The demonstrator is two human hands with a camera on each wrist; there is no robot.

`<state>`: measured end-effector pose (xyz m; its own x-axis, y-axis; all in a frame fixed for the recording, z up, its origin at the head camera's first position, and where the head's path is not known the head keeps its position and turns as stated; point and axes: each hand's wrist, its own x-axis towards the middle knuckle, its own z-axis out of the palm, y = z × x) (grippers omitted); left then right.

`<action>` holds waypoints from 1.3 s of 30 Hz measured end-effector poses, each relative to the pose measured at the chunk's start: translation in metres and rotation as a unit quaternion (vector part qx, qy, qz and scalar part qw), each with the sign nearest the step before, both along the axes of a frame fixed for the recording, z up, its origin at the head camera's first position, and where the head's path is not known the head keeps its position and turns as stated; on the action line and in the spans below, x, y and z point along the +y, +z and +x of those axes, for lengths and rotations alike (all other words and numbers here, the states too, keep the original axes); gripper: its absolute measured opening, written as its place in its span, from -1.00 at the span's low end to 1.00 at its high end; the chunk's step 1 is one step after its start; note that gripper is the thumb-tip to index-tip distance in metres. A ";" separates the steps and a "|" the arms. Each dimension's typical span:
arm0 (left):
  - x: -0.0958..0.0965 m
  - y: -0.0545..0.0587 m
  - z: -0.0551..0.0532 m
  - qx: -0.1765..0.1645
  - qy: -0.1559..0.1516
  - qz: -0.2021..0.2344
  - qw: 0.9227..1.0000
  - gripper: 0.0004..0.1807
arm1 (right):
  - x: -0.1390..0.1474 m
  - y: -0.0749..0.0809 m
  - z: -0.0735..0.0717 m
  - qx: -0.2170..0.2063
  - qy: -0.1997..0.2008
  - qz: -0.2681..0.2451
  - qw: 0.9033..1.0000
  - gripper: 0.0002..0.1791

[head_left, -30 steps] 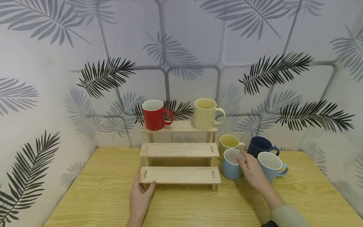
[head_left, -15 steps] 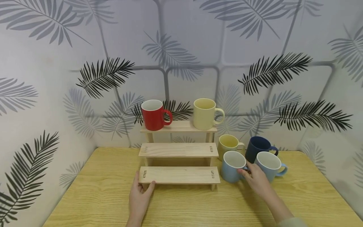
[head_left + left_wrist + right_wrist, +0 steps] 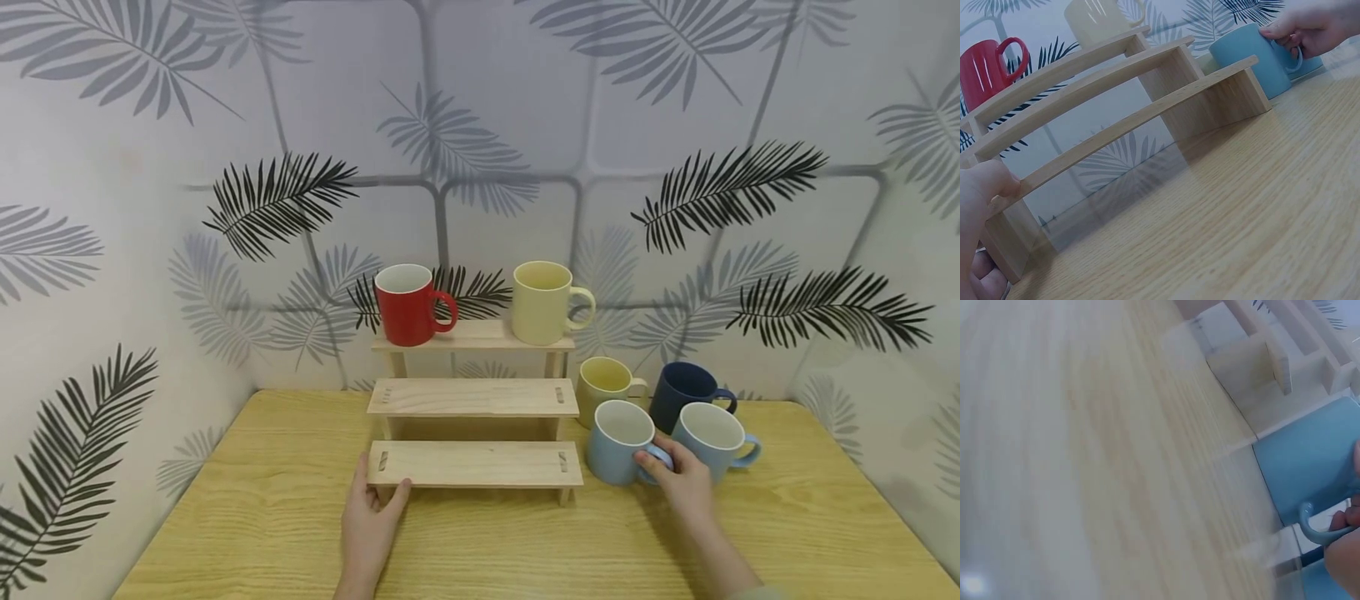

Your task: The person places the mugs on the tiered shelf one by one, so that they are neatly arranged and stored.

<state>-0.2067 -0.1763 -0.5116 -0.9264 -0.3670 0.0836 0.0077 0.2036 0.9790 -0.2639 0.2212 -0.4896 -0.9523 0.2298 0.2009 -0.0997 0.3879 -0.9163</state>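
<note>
My left hand [image 3: 369,525] grips the left end of the bottom step of a three-tier wooden shelf [image 3: 476,463], thumb at the front edge. To the right of the shelf, a light blue mug [image 3: 615,452] with a white inside stands upright, and my right hand [image 3: 686,485] holds its handle. In the right wrist view, fingers [image 3: 1352,515] curl through the handle of that mug [image 3: 1310,462]. On the top tier sit a red mug [image 3: 405,310] and a cream-yellow mug [image 3: 540,304], both with handles to the right.
Behind the held mug are a yellow mug [image 3: 600,379] and a dark blue mug [image 3: 678,396]. A second light blue mug [image 3: 708,437] stands just right of my right hand. All rest on a wooden table [image 3: 247,517] against a leaf-patterned wall covering [image 3: 495,108].
My right hand has shifted from the light blue mug's rim down to its handle. The mug has turned, bringing its handle round to the right. My left hand stays on the shelf.
</note>
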 end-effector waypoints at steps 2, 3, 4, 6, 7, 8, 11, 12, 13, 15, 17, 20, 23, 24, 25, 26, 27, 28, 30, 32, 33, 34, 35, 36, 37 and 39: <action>0.000 0.000 0.000 0.002 0.001 0.003 1.000 0.04 | -0.004 0.000 0.000 -0.015 -0.012 -0.047 0.999 -0.46; 0.000 -0.001 -0.001 0.004 0.001 0.005 1.000 0.03 | -0.006 0.000 0.001 -0.018 -0.017 -0.069 0.997 -0.45; 0.000 -0.001 -0.001 0.005 0.001 0.005 1.000 0.03 | -0.007 0.000 0.001 -0.020 -0.021 -0.090 0.995 -0.44; -0.001 -0.002 -0.001 0.005 0.001 0.002 1.000 0.03 | -0.010 0.002 0.002 -0.013 -0.026 -0.139 0.990 -0.44; -0.001 -0.003 -0.001 0.004 0.001 0.000 1.000 0.04 | -0.012 0.003 0.002 -0.007 -0.031 -0.161 0.986 -0.45; -0.001 -0.003 -0.001 0.004 0.002 -0.002 1.000 0.04 | -0.013 0.004 0.003 0.002 -0.035 -0.182 0.983 -0.47; -0.001 -0.004 -0.001 0.002 0.002 -0.008 1.000 0.05 | -0.014 0.008 0.004 0.032 -0.046 -0.229 0.972 -0.55; -0.001 -0.004 -0.001 0.002 0.002 -0.010 1.000 0.05 | -0.014 0.010 0.005 0.042 -0.049 -0.232 0.971 -0.57; -0.001 -0.004 -0.001 0.002 0.002 -0.009 1.000 0.05 | -0.014 0.011 0.006 0.047 -0.051 -0.235 0.970 -0.60; -0.001 -0.003 -0.001 0.004 0.002 -0.006 1.000 0.05 | -0.014 0.015 0.010 0.054 -0.051 -0.236 0.969 -0.63; 0.000 -0.002 -0.001 0.005 0.001 -0.002 1.000 0.04 | -0.013 0.019 0.014 0.055 -0.053 -0.230 0.970 -0.66; 0.000 -0.001 -0.001 0.005 0.000 0.002 1.000 0.04 | -0.013 0.028 0.021 0.059 -0.054 -0.248 0.965 -0.71; 0.000 -0.001 -0.001 0.003 0.001 0.000 1.000 0.04 | -0.015 0.039 0.026 0.076 -0.055 -0.270 0.958 -0.73; 0.000 -0.001 -0.001 0.003 0.001 -0.001 1.000 0.04 | -0.016 0.043 0.027 0.083 -0.053 -0.282 0.954 -0.72; -0.001 -0.001 -0.001 0.003 0.001 -0.001 1.000 0.04 | -0.017 0.047 0.027 0.091 -0.052 -0.291 0.951 -0.72; -0.001 -0.001 -0.001 0.003 0.001 -0.001 1.000 0.04 | -0.019 0.051 0.028 0.094 -0.049 -0.299 0.948 -0.72; -0.001 -0.002 -0.001 0.003 0.000 -0.001 1.000 0.04 | -0.021 0.056 0.029 0.096 -0.048 -0.304 0.947 -0.71; -0.002 -0.002 -0.001 0.003 0.000 0.000 1.000 0.04 | -0.023 0.060 0.029 0.098 -0.044 -0.306 0.946 -0.71; -0.002 -0.002 -0.001 0.004 0.000 -0.001 1.000 0.04 | -0.029 0.069 0.030 0.100 -0.030 -0.321 0.941 -0.71; -0.003 -0.001 -0.001 0.005 0.000 -0.003 1.000 0.04 | -0.037 0.076 0.029 0.105 -0.014 -0.329 0.938 -0.73; -0.003 -0.001 -0.001 0.006 0.000 -0.003 1.000 0.03 | -0.042 0.079 0.028 0.111 -0.003 -0.334 0.936 -0.74; -0.003 -0.001 -0.001 0.007 0.000 -0.003 1.000 0.03 | -0.047 0.082 0.027 0.118 0.010 -0.345 0.931 -0.75; -0.002 -0.001 -0.001 0.007 0.000 -0.004 1.000 0.03 | -0.053 0.085 0.025 0.125 0.023 -0.356 0.926 -0.76; -0.002 -0.002 -0.001 0.008 0.000 -0.004 1.000 0.03 | -0.059 0.087 0.023 0.132 0.034 -0.361 0.923 -0.76; -0.002 -0.002 -0.001 0.008 0.000 -0.004 1.000 0.03 | -0.065 0.088 0.021 0.136 0.043 -0.361 0.922 -0.76; -0.002 -0.002 -0.001 0.010 -0.002 -0.003 1.000 0.03 | -0.077 0.092 0.016 0.147 0.059 -0.361 0.919 -0.76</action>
